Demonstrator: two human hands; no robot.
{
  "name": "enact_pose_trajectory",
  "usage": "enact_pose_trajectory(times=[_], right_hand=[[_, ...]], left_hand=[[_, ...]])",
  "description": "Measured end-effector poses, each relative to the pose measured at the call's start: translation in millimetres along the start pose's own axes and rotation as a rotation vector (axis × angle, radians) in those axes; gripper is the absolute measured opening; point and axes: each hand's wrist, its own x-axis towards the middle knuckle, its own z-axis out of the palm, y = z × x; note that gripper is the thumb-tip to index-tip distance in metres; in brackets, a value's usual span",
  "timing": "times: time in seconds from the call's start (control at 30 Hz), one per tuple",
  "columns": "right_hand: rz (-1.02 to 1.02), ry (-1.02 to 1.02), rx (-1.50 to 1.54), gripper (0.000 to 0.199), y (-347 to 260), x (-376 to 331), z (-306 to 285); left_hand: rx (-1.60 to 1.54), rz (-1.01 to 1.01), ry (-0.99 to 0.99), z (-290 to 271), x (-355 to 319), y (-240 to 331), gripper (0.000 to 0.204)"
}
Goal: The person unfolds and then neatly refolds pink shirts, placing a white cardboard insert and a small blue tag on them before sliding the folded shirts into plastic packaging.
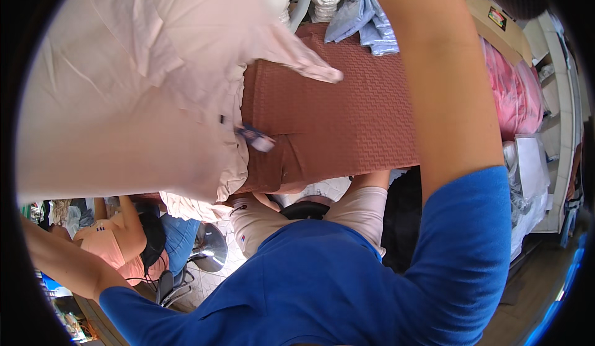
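Observation:
A large pale pink garment fills the upper left, partly smeared by motion. One narrow end of it sticks out to the right over a brown textured cloth on the work surface. From the garment's right side hangs a small dark tag, blurred. My left forearm runs up at the lower left toward the garment's lower edge, and the hand itself does not show. My right arm reaches up past the top edge, so that hand is out of the picture too.
Folded bluish clothes in clear plastic lie at the far edge. At the right are an open cardboard box, a pink plastic-wrapped bundle and white packages. Another person sits at the lower left, near a round metal-looking disc.

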Motion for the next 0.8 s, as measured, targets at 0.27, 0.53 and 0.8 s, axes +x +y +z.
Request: enact_pose_trajectory(times=[0.27, 0.53, 0.8], right_hand=[[0.137, 0.052, 0.073, 0.045, 44, -53, -34], [0.407, 0.217, 0.1, 0.048, 162, -149, -119], [0.427, 0.515, -0.255, 0.032, 263, -229, -234]], left_hand=[[-0.795, -0.245, -0.464, 202, -146, 23, 0.045], [-1.209, -0.78, -0.937, 371, -342, 44, 0.05], [-1.078, -0.331, -1.422, 455, -465, 41, 0.023]])
